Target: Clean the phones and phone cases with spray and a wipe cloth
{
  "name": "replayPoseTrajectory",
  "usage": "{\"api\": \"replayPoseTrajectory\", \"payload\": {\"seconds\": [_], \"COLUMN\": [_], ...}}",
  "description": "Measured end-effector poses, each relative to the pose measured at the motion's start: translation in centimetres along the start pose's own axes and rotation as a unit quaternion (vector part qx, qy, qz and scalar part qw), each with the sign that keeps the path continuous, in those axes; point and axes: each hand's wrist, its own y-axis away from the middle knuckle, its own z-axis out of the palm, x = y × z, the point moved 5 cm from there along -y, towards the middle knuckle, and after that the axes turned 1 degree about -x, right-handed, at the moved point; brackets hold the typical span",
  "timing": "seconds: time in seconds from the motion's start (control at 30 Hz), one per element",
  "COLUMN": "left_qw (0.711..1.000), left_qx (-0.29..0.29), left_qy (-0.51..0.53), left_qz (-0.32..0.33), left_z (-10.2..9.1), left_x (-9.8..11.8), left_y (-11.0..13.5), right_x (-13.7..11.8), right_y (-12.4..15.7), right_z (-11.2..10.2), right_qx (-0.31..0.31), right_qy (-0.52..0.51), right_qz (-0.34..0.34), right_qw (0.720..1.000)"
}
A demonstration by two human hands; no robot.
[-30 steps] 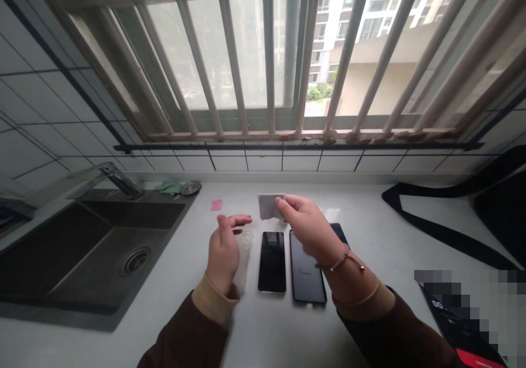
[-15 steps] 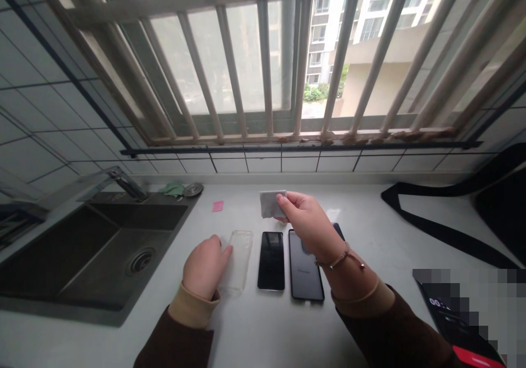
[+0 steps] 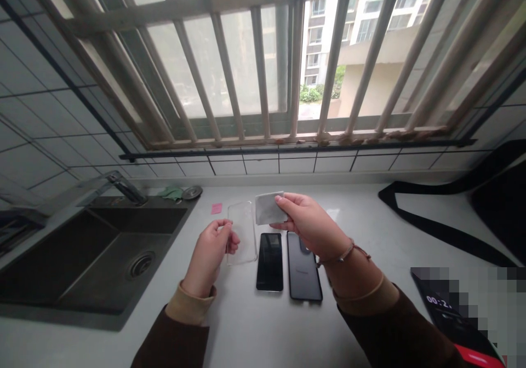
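The case [image 3: 245, 234] is up in front of the person, above or on the surface [image 3: 242, 313]; whether its lower edge touches I cannot tell. It is clear and thin-walled, so I judge it very light and bendy, slick on its flat back but hard to break. The rim looks the best hold: a pinch along a long edge keeps the back free, though a single-sided grip may let the far side swing or flex.

The left hand [image 3: 209, 247] has it that way — thumb and fingers closed together on the left edge, the other fingers curled.

Just right of the case is the cloth [image 3: 267, 210], grey and folded flat. It seems soft and nearly weightless, best pinched at a side or corner. The right hand [image 3: 306, 214] grips its right side, thumb on the near face.

Nearer the person, a phone [image 3: 269, 264] lies flat, probably stiff, glassy and slippery, safest by its long sides. Beside it lies a second phone [image 3: 304, 280], partly hidden by the right hand. Beyond the left hand is a pink note [image 3: 216, 208]; farther left, the sink [image 3: 160, 247].
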Motion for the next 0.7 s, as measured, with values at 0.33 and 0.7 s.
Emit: {"api": "replayPoseTrajectory", "payload": {"seconds": [0.33,0.7], "left_qw": [0.860,0.803], "left_qx": [-0.062,-0.182], "left_qy": [0.467,0.539], "left_qz": [-0.196,-0.178], "left_z": [6.6,7.8], "left_x": [0.7,-0.5], "left_y": [0.6,1.7], "right_x": [0.6,2.2], "right_y": [-0.6,-1.8], "right_z": [-0.6,-1.8], "right_qx": [0.007,0.060], "right_qy": [-0.122,-0.160], "right_qz": [0.016,0.033], "right_qw": [0.992,0.985]}}
